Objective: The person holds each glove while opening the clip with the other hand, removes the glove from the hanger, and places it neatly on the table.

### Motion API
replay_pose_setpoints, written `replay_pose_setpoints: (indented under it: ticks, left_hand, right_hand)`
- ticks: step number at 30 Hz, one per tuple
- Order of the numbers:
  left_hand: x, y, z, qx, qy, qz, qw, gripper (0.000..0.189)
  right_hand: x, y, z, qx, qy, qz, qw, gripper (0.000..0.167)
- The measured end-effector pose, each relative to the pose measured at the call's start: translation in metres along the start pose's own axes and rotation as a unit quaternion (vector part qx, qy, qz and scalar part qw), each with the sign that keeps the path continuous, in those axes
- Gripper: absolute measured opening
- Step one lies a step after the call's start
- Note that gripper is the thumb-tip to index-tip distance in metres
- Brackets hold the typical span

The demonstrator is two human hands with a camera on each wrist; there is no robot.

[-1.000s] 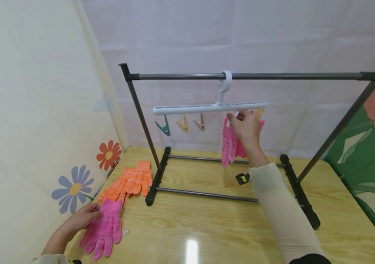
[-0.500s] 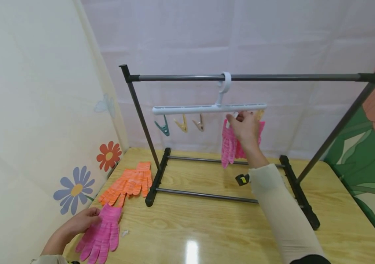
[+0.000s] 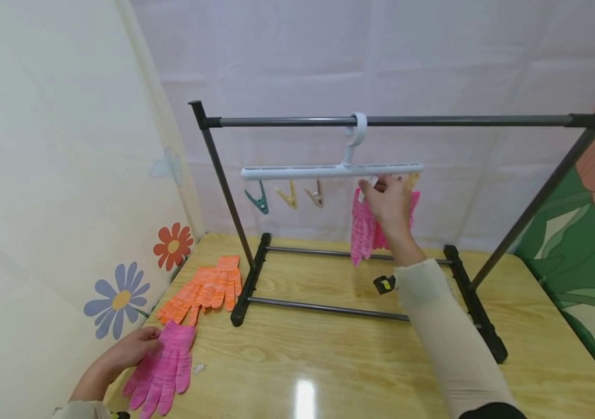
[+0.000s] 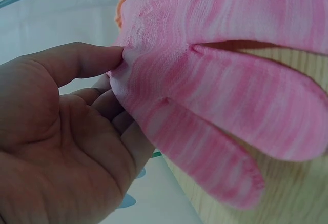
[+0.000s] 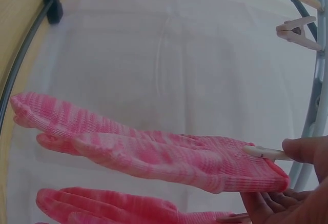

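Observation:
My left hand (image 3: 132, 352) pinches the edge of a pink glove (image 3: 171, 364) between thumb and fingers. The glove's fingers point toward the near table edge, as the left wrist view shows. Up at the white hanger (image 3: 297, 173), my right hand (image 3: 392, 203) pinches a white clothespin (image 5: 269, 153). That clothespin sits at the cuff of a hanging pink glove (image 5: 154, 152). Another pink glove (image 5: 110, 206) hangs beside it, partly hidden by my right hand in the head view. A yellow clothespin (image 3: 412, 180) shows at the hanger's right end.
From the hanger's left half dangle a teal clothespin (image 3: 259, 201), a yellow one and a beige one (image 3: 316, 195). The hanger hooks over the bar of a dark rack (image 3: 459, 121). Orange gloves (image 3: 213, 285) lie left of the rack on the wooden table (image 3: 276, 361).
The pink glove in my left hand has shifted slightly toward the near edge, then a little back. My right hand keeps its place at the clothespin.

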State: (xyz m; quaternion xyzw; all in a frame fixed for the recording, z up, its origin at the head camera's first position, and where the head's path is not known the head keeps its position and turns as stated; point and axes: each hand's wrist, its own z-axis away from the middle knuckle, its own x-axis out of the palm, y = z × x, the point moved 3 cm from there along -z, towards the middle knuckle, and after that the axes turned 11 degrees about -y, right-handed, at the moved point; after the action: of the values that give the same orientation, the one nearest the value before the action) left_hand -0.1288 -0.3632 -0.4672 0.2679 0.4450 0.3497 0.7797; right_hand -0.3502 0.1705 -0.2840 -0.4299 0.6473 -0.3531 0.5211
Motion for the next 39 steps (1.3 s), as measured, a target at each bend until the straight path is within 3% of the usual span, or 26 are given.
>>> replay_pose_setpoints:
  ticks: [4, 16, 22, 30, 39]
  left_hand:
    - [0.001, 0.002, -0.002, 0.017, -0.006, 0.002, 0.9998, 0.009]
    - [0.013, 0.015, -0.015, 0.033, 0.030, -0.039, 0.9982, 0.013]
    - [0.021, 0.020, -0.019, 0.023, 0.050, -0.038, 0.9978, 0.010]
    - [0.027, 0.022, -0.023, 0.035, 0.055, -0.027, 0.9975, 0.008]
    - [0.028, 0.033, -0.022, 0.030, 0.067, -0.067, 0.9950, 0.010]
  right_hand:
    - [0.001, 0.000, 0.000, -0.001, 0.001, 0.004, 1.0000, 0.042]
    - [0.001, 0.001, 0.001, -0.033, 0.022, 0.034, 0.9986, 0.036]
    - [0.002, 0.002, 0.001, -0.020, 0.002, 0.011, 0.9998, 0.042]
    - [0.001, 0.002, 0.001, 0.000, -0.009, -0.023, 0.9997, 0.047]
    - [0.001, 0.003, 0.001, 0.013, -0.004, -0.030, 0.9995, 0.047]
